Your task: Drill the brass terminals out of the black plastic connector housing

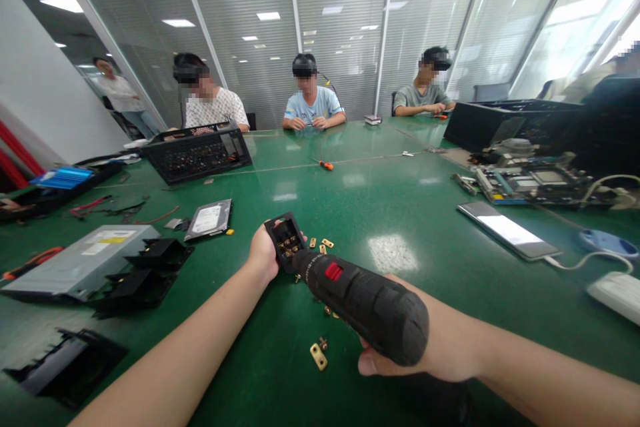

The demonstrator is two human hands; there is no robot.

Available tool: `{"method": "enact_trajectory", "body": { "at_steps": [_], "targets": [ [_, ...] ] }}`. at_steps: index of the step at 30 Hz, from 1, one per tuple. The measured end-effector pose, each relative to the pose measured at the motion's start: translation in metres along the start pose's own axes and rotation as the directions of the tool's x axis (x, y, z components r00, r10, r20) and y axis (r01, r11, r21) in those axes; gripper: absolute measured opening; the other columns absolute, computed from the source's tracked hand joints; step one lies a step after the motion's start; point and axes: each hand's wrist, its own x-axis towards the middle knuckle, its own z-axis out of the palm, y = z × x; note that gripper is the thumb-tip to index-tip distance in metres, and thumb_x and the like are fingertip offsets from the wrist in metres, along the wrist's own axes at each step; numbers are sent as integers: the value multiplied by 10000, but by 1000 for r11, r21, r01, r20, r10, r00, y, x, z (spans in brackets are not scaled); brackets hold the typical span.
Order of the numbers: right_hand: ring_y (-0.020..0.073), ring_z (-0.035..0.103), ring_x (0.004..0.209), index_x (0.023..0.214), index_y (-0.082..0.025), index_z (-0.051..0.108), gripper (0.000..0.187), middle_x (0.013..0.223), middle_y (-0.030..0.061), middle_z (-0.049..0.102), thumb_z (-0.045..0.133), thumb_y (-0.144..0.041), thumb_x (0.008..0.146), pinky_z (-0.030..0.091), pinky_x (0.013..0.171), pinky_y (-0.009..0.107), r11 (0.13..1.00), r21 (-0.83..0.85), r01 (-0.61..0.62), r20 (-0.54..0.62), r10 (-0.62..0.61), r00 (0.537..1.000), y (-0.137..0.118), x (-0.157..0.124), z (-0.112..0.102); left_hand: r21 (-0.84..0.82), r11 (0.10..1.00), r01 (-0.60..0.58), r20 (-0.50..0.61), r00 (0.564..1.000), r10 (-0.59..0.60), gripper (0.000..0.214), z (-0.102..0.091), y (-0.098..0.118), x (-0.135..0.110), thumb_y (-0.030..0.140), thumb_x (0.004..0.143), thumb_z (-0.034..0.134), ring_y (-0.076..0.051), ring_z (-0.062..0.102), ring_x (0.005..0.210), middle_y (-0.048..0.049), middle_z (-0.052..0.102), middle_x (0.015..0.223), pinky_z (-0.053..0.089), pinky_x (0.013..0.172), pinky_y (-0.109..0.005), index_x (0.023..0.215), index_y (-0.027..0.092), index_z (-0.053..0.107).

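My left hand (263,253) grips a small black plastic block (284,237) with brass contacts, holding it tilted just above the green table (380,193). Around the thick black body of an electric screwdriver (367,303) with a red switch, my right hand (440,347) is closed. The screwdriver's tip points into the block. Small brass pieces (323,243) lie beside the block, and another brass piece (319,355) lies near my right hand.
Black plastic covers (145,273), a grey drive (80,260) and a hard disk (209,219) lie to the left. A phone (505,230), circuit boards (530,183) and white cable sit to the right. Three people sit at the far edge; an orange screwdriver (325,164) lies mid-table.
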Motion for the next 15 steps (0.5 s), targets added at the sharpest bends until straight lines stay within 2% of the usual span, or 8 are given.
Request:
{"method": "enact_trajectory", "body": {
  "at_steps": [8, 15],
  "targets": [
    [143, 586, 667, 913, -164, 732, 317, 736, -4, 654, 905, -283, 675, 502, 599, 236, 999, 23, 23, 16, -24, 1000, 2, 0, 0, 8, 1000, -12, 16, 1000, 11, 199, -2, 0, 1, 294, 837, 485, -293, 720, 614, -121, 706, 666, 605, 571, -425, 836, 157, 629],
    [132, 509, 639, 932, -151, 718, 319, 687, -32, 585, 882, -258, 679, 471, 601, 245, 997, -69, 24, -8, -25, 1000, 3, 0, -2, 20, 1000, -18, -8, 1000, 18, 189, -1, 0, 1, 292, 844, 485, -295, 723, 610, -129, 705, 665, 596, 568, -408, 816, 158, 615]
  ]
}}
